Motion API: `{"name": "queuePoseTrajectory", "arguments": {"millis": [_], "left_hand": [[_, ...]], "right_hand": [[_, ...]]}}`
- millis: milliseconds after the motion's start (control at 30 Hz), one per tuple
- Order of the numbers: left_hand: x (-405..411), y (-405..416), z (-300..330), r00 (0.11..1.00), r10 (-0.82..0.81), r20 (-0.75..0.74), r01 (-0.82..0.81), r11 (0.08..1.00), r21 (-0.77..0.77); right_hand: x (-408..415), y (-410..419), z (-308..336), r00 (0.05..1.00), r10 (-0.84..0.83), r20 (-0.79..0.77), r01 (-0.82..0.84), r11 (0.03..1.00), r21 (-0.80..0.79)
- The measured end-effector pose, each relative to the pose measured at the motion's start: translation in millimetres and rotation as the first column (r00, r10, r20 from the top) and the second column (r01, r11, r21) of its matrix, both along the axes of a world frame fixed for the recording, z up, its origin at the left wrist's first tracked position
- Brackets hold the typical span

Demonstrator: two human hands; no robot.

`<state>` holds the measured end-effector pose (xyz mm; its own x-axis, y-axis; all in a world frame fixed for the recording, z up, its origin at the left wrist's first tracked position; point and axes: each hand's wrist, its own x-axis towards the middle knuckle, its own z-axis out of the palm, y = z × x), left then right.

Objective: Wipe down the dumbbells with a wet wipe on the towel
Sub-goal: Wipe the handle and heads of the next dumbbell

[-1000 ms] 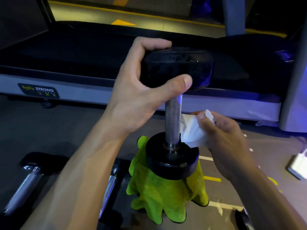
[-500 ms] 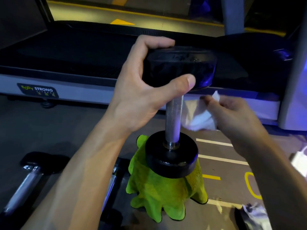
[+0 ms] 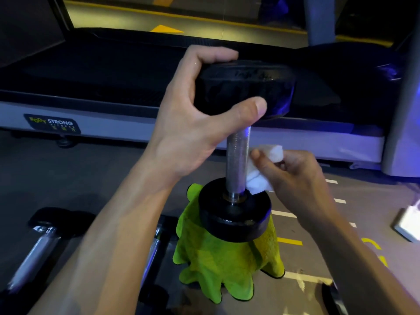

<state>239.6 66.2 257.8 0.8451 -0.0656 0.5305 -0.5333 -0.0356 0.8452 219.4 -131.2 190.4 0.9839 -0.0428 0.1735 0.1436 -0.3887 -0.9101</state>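
The left hand [image 3: 191, 123] gripped the upright dumbbell's [image 3: 237, 164] top head; it stood on the green towel [image 3: 218, 264]. The right hand [image 3: 295, 178] pinched a wet wipe [image 3: 259, 180] against the handle. The treadmill [image 3: 113, 119] label read "BODY STRONG".

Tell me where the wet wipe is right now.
In the head view, right of centre, the wet wipe is pinched in the right hand and pressed against the right side of the upright dumbbell handle, just above its lower weight.

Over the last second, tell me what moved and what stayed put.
The right hand took the wipe up the handle, then back down to its lower part, near the bottom weight. The left hand kept gripping the top weight, and the dumbbell stayed upright on the green towel.
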Motion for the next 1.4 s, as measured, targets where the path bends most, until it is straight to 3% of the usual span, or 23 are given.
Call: {"name": "queuePoseTrajectory", "arguments": {"millis": [133,300,433,533,633,733,833,900,1000,1100,1133,1200,1267,1333,1400], "left_hand": [[0,-1,0,1.000,-0.009,0.000,0.009,1.000,-0.017],[-1,-1,1,1.000,-0.026,0.001,0.027,0.999,-0.027],[-2,-2,1,0.999,-0.044,0.004,0.044,0.999,-0.026],[-2,-2,1,0.999,-0.045,0.000,0.045,0.999,-0.029],[-2,-1,1,0.999,-0.039,-0.001,0.039,0.999,-0.017],[-2,-1,1,0.999,-0.033,0.000,0.033,0.999,-0.008],[-2,-2,1,1.000,-0.026,-0.004,0.026,1.000,-0.003],[-3,-1,2,1.000,-0.025,-0.006,0.025,1.000,0.002],[-3,-1,2,1.000,-0.025,-0.007,0.025,1.000,0.006],[-3,-1,2,1.000,-0.010,-0.004,0.010,1.000,0.006],[-3,-1,2,1.000,-0.006,-0.004,0.006,1.000,0.008],[-2,-2,2,1.000,-0.002,-0.003,0.002,1.000,0.018],[-2,-2,1,1.000,-0.002,-0.001,0.002,1.000,0.021],[-2,-1,1,1.000,-0.004,-0.002,0.004,1.000,0.024],[-2,-2,1,1.000,-0.009,-0.003,0.009,1.000,0.023]], "right_hand": [[4,-3,3,0.987,0.061,-0.148,-0.010,0.947,0.322],[4,-5,-2,0.986,0.116,-0.122,-0.060,0.919,0.390],[18,-3,-5,0.998,-0.027,-0.049,0.037,0.977,0.210],[28,1,-2,0.990,-0.143,0.011,0.143,0.986,-0.085],[31,6,13,0.965,-0.239,-0.108,0.189,0.920,-0.344],[31,10,32,0.932,-0.227,-0.283,0.097,0.907,-0.409],[32,8,48,0.923,-0.196,-0.331,0.038,0.903,-0.428],[30,5,56,0.924,-0.133,-0.358,-0.008,0.931,-0.364],[27,-7,58,0.891,0.152,-0.428,-0.211,0.973,-0.094],[22,-21,45,0.846,0.261,-0.466,-0.243,0.965,0.100],[22,-23,41,0.852,0.245,-0.462,-0.237,0.969,0.077],[26,-19,38,0.919,0.071,-0.387,-0.167,0.961,-0.220],[30,-10,40,0.954,-0.221,-0.204,0.051,0.788,-0.614],[32,1,44,0.932,-0.359,-0.040,0.220,0.653,-0.725],[35,5,42,0.925,-0.380,-0.025,0.260,0.677,-0.689]]}}
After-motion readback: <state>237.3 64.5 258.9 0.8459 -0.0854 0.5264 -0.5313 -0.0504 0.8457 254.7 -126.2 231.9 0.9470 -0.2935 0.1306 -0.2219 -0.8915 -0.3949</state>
